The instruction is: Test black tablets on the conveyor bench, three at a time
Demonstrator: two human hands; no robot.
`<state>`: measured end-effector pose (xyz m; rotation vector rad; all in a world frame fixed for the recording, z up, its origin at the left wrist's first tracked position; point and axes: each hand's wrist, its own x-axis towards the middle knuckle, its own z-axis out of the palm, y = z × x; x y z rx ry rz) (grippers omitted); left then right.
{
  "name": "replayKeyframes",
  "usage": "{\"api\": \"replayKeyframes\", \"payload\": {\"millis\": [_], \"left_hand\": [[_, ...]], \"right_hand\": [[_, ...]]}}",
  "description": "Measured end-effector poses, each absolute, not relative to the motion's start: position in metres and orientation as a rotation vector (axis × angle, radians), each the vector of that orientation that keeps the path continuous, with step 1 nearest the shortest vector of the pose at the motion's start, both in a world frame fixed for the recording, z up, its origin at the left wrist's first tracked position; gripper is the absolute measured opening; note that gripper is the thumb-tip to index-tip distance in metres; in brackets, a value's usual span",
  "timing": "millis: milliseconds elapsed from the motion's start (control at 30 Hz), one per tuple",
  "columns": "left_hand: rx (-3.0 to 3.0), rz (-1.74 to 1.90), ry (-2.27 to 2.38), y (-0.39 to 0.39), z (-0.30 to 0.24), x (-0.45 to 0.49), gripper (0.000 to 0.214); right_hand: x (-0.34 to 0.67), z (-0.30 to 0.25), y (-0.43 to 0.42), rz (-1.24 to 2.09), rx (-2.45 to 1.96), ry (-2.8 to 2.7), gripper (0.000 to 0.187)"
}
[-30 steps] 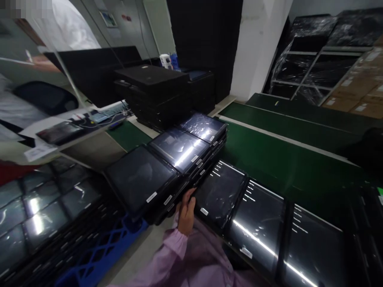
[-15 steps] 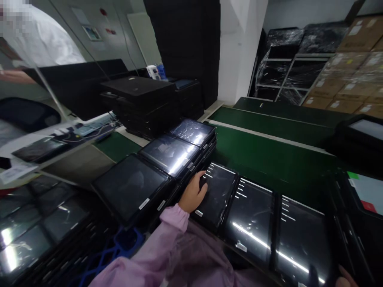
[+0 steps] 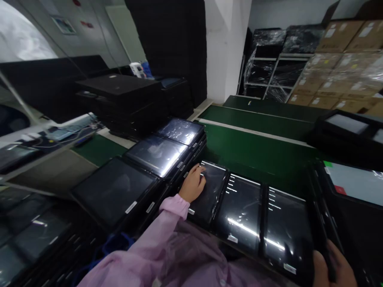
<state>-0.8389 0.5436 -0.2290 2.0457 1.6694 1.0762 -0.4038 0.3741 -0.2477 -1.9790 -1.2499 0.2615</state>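
Observation:
Three black tablets in clear film stand in a row before me, their lit screens showing short white text lines. My left hand, in a pink sleeve, rests over the upper left of the left tablet, fingers bent and thumb apart, holding nothing. Its fingertips are at the text list. The middle tablet has a bright light reflection across it. At the lower right edge of the right tablet is my right hand, thumb and fingers apart with a dark gap between. Its lower part is cut off by the frame.
Stacked tablets stand left of the row, with a further stack at the right. A green belt runs behind. Black trays are piled at the back left. Cartons and wrapped shelving stand far right.
The view has turned right, so things sit further left. My right hand shows more, beside the right tablet. My left hand stays at the left tablet, its fingers shifted slightly over the text.

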Motion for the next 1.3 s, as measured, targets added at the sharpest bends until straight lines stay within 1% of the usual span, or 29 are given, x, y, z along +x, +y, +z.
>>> {"api": "replayKeyframes", "payload": {"millis": [67, 133, 200, 300, 367, 467, 633, 733, 833, 933, 1067, 1200, 1300], "left_hand": [[2.127, 1.036, 1.544, 0.541, -0.222, -0.818, 0.036], [2.195, 0.969, 1.391, 0.538, -0.216, -0.795, 0.038], [2.259, 0.900, 1.271, 0.537, -0.214, -0.775, 0.040], [2.345, 0.823, 1.224, 0.537, -0.218, -0.760, 0.037], [2.369, 0.821, 1.234, 0.537, -0.221, -0.759, 0.035], [2.376, 0.887, 1.229, 0.534, -0.222, -0.765, 0.035], [2.309, 1.056, 1.408, 0.523, -0.216, -0.781, 0.033], [2.200, 1.148, 1.516, 0.511, -0.217, -0.802, 0.034], [1.990, 1.194, 1.687, 0.492, -0.228, -0.833, 0.041], [1.734, 1.217, 1.840, 0.466, -0.247, -0.861, 0.050], [1.541, 1.284, 1.909, 0.433, -0.269, -0.872, 0.054], [1.455, 1.333, 1.934, 0.421, -0.280, -0.866, 0.052], [1.409, 1.365, 1.934, 0.419, -0.284, -0.864, 0.050]], "right_hand": [[-0.418, -0.231, 0.385, 0.181, -1.907, -1.367, 0.071], [-0.429, -0.225, 0.400, 0.116, -1.799, -1.501, 0.061], [-0.435, -0.225, 0.416, 0.070, -1.706, -1.619, 0.050], [-0.437, -0.229, 0.437, 0.034, -1.631, -1.717, 0.038], [-0.437, -0.230, 0.447, 0.051, -1.592, -1.771, 0.033], [-0.440, -0.231, 0.458, 0.099, -1.562, -1.818, 0.032], [-0.445, -0.234, 0.473, 0.167, -1.569, -1.845, 0.032], [-0.443, -0.231, 0.464, 0.188, -1.602, -1.811, 0.035], [-0.436, -0.229, 0.432, 0.246, -1.732, -1.582, 0.045], [-0.428, -0.234, 0.393, 0.313, -1.887, -1.317, 0.059], [-0.423, -0.247, 0.358, 0.351, -1.947, -1.078, 0.075], [-0.427, -0.253, 0.350, 0.497, -1.905, -0.932, 0.079], [-0.431, -0.251, 0.352, 0.537, -1.904, -0.893, 0.080]]}}
